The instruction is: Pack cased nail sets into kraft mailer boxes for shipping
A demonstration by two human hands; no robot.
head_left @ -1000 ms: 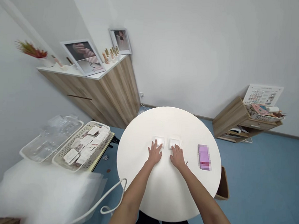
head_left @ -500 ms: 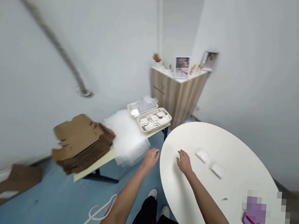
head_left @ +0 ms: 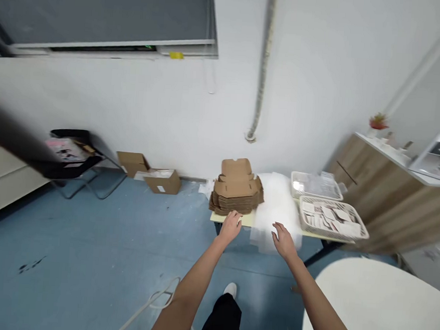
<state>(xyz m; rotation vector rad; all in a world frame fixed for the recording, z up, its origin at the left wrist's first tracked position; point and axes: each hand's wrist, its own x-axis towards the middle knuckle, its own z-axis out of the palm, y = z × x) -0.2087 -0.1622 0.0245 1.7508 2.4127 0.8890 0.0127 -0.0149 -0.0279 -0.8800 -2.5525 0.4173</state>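
Note:
My left hand is held out with bent, parted fingers and nothing in it, in front of a stack of flattened brown cardboard boxes. My right hand, also empty with fingers apart, hovers before sheets of translucent white wrap. Both materials lie on a narrow pale yellow table, the wrap hanging over its front edge. Right of the wrap sit a white basket of small white packets and a white tray with clear plastic items.
A white round table is at the lower right, with a wooden cabinet behind it. Open cartons and a black chair stand along the wall. A white cable hangs near my left arm.
The view has swung left, bringing the chair, cartons and window blind into sight. My hands have moved from beside the round table to in front of the narrow table.

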